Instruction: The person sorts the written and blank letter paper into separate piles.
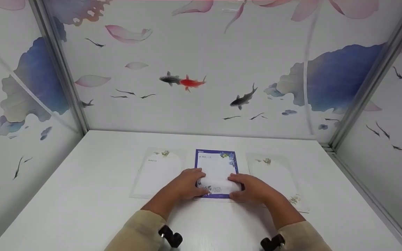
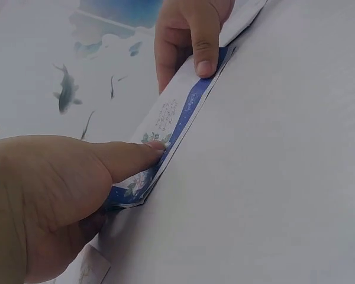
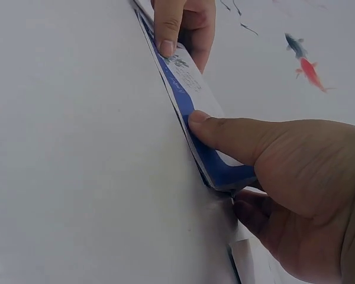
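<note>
Two hands, one purple-bordered pad [image 1: 216, 169], lower centre of the head view. Left hand [image 1: 187, 183] pinches its left edge, thumb on top; right hand [image 1: 253, 188] pinches the right edge likewise, both closed to the pad's thickness. White counter [image 1: 201, 223] carries two pale papers: left paper [image 1: 161, 176], right paper [image 1: 274, 177], flanking the pad. Two beige sleeves [image 1: 139, 232], bottom edge.

The paper stack [image 1: 216, 170] is between left hand [image 1: 187, 183] and right hand [image 1: 251, 187]; on the worktop [image 1: 92, 167], one paper [image 1: 156, 170] lies left, another paper [image 1: 277, 170] right.
</note>
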Available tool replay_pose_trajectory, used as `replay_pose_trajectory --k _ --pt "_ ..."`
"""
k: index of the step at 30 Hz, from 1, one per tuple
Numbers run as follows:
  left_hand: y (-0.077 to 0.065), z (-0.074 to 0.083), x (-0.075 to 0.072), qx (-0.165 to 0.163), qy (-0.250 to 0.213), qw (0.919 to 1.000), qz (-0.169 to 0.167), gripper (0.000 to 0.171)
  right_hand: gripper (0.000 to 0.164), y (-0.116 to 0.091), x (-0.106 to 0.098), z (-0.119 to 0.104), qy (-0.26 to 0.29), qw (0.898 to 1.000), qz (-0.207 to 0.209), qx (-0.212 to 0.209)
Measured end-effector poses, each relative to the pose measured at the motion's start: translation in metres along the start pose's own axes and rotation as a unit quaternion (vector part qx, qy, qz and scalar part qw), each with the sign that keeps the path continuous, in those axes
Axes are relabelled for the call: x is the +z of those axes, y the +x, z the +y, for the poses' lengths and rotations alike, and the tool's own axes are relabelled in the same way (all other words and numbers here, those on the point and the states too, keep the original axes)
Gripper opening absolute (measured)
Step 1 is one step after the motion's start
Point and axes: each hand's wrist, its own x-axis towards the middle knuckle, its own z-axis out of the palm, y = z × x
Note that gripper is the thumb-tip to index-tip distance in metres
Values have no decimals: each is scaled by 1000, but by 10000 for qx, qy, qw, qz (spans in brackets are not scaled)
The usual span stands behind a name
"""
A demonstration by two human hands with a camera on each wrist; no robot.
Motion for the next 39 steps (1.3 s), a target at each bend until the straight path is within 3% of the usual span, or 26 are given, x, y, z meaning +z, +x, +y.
replay_pose_trajectory --k 5,14,26,33,36,39 --pt "1 -2 1 78 -117 9997 184 67 62 1 0 0 190 9994 189 195" --pt "3 2 0 -82 -122 9984 553 63 59 8 2 1 262 9984 490 57" --pt "4 5 0 -460 -334 9977 371 75 62 7 0 -2 238 9977 578 251" --pt "2 6 -2 -564 -533 9964 343 78 63 6 -5 -2 251 9971 709 135" --pt "3 7 -2 -646 -715 9940 513 73 57 8 -5 -3 418 9947 931 158" --pt "4 9 -1 -744 -1065 9880 834 66 53 10 -4 -5 845 9884 1160 496"
